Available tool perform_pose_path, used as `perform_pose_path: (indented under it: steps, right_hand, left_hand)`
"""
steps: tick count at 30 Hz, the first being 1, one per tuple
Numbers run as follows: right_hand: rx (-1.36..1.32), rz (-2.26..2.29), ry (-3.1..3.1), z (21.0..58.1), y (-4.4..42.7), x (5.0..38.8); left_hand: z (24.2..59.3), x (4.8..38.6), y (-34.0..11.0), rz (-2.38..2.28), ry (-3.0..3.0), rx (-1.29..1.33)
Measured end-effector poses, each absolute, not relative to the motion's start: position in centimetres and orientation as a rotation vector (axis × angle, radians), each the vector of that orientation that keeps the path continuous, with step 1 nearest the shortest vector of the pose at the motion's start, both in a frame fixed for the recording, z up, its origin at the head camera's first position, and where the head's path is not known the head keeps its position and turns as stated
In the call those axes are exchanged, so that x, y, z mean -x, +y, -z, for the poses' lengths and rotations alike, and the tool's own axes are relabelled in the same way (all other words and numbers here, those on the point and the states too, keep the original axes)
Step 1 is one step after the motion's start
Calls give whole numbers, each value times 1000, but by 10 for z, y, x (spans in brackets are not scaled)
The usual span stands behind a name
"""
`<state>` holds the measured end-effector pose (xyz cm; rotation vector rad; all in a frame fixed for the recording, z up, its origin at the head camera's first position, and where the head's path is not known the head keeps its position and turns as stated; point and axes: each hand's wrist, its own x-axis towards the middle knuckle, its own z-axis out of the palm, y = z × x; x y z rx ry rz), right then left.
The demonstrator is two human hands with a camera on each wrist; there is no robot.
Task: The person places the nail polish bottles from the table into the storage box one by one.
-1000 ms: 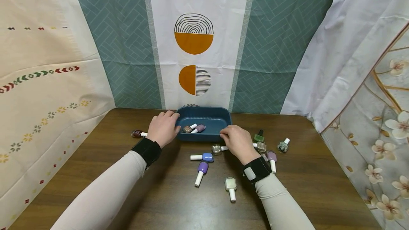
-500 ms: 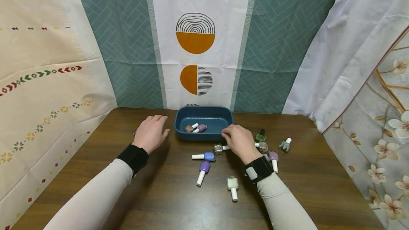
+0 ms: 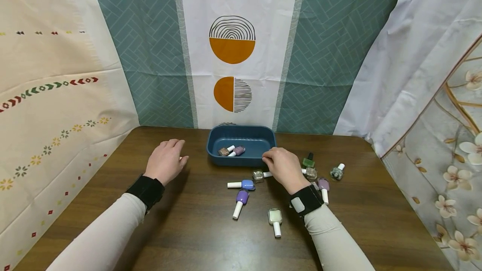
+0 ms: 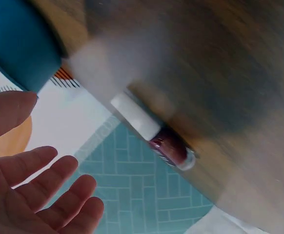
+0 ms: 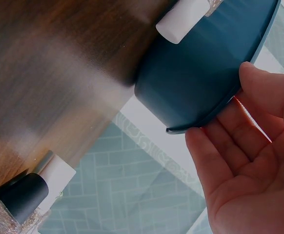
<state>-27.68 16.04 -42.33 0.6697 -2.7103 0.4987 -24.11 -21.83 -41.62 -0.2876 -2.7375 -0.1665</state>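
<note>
My left hand (image 3: 165, 162) hovers over the left side of the table, its fingers loosely spread and holding nothing. Near it, in the left wrist view, lies a dark red nail polish bottle (image 4: 170, 145) with a white cap; the hand hides it in the head view. My right hand (image 3: 284, 168) grips the front right rim of a blue plastic bin (image 3: 237, 161), thumb on one side and fingers on the other in the right wrist view. Inside the bin lie a brown glitter nail polish (image 3: 224, 152) and a mauve nail polish (image 3: 239, 150), both white-capped.
In front of the bin lie a blue nail polish (image 3: 247, 185), a purple one (image 3: 242, 197), a pale one (image 3: 275, 216) and a glitter one (image 3: 258, 175). Right of my hand are a green bottle (image 3: 308, 162), a grey-green one (image 3: 337, 173) and a mauve one (image 3: 323, 183). Curtains border the table.
My left hand has let go of the bin's left side and moved left, over the dark red nail polish. The right hand stays on the bin's rim.
</note>
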Motion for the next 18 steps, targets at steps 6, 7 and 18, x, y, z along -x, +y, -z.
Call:
perform_pose_path:
  steps: [6,7,18]
  right_hand:
    - [-668,-504,-2710,424,160,277]
    - [-668,-505,-2710,424,160,277]
    - [-670,-504,-2707,424,161,277]
  left_hand:
    - [420,238,-229,180,-2725,259]
    - [421,238,-231,184,-2725,254]
    - [431,239,-247,147,-2749,225]
